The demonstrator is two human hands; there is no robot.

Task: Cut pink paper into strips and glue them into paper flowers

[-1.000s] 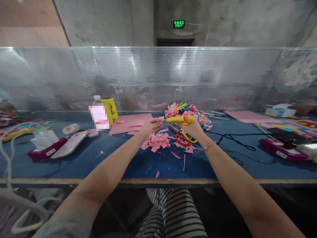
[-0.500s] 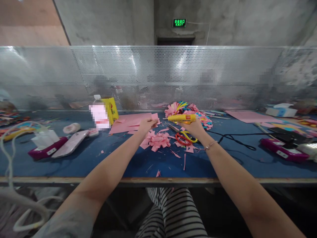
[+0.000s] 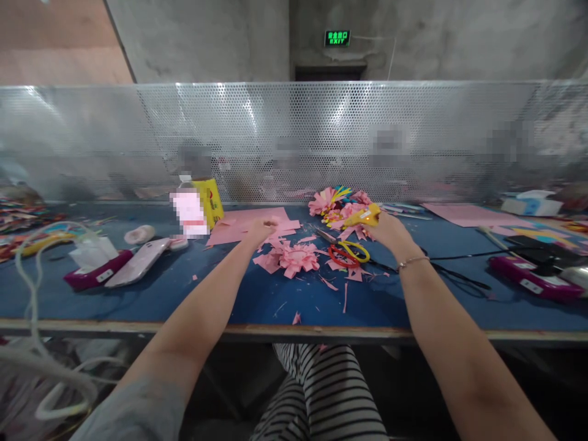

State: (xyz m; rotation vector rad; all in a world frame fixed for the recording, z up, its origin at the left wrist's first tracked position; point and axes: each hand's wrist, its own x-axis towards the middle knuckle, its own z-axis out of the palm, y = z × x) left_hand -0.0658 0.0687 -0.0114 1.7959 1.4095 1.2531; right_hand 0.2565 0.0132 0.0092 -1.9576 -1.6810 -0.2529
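Observation:
My right hand grips a yellow glue gun, its nose pointing left over the edge of a heap of pink, yellow and blue paper flowers. Over the pink paper sheets my left hand has its fingertips pinched together; what they hold, if anything, blends with the pink behind. Between my hands, closer to me, lies a fringed pink paper flower. Scissors with red and yellow handles rest to its right, among pink scraps.
Left stand a bottle, a yellow packet, a phone and a purple box with tissues. Right lie a black cord, a purple power strip and a pink sheet. A perforated metal screen closes off the back.
My right hand has moved right with the glue gun, away from my left hand. My left hand has shifted left over the pink sheets. The view has shifted slightly.

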